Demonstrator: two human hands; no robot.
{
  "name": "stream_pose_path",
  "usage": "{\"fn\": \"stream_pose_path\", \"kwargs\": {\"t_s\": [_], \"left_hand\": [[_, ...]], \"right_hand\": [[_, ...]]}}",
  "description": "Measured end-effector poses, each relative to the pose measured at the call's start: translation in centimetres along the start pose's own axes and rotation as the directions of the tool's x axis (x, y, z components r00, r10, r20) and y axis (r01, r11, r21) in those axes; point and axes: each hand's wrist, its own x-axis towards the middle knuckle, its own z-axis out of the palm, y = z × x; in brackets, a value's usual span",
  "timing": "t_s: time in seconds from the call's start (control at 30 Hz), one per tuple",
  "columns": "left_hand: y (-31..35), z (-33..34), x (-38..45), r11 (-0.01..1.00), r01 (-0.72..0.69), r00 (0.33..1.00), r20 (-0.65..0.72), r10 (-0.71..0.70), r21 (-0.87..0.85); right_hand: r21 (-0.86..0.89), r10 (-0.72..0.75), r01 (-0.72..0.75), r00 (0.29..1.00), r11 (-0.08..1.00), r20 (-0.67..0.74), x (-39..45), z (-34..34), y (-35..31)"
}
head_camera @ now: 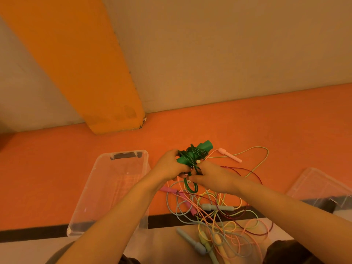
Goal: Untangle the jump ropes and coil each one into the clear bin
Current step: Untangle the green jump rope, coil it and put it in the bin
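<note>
A green jump rope (pixel 192 156) with thick green handles is held above the orange floor, its cord wound around the handles. My left hand (pixel 169 165) grips the handles at their near end. My right hand (pixel 211 176) pinches the green cord just below the bundle, and a loop hangs down between both hands. The clear bin (pixel 89 189) stands open to the left of my hands, with nothing visible inside. A tangle of pastel and dark red ropes (pixel 213 216) lies on the floor under and in front of my hands.
A pink handle (pixel 229 157) lies apart beyond the tangle. Blue-grey handles (pixel 217 207) and yellow ones sit within it. A second clear container (pixel 322 185) lies at the right. An orange pillar (pixel 106 103) and a wall stand behind.
</note>
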Motion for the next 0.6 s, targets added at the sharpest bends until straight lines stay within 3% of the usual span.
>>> {"fn": "stream_pose_path", "kwargs": {"t_s": [0.27, 0.6], "left_hand": [[-0.3, 0.7, 0.6, 0.999, -0.038, 0.997, -0.067, 0.037, -0.021], [-0.2, 0.5, -0.2, 0.995, -0.038, 0.999, -0.042, 0.034, -0.094]], "right_hand": [[0.074, 0.086, -0.077, 0.988, 0.994, -0.126, 0.8, 1.1, 0.6], [-0.067, 0.013, -0.018, 0.998, 0.998, -0.063, 0.5, 0.8, 0.8]]}}
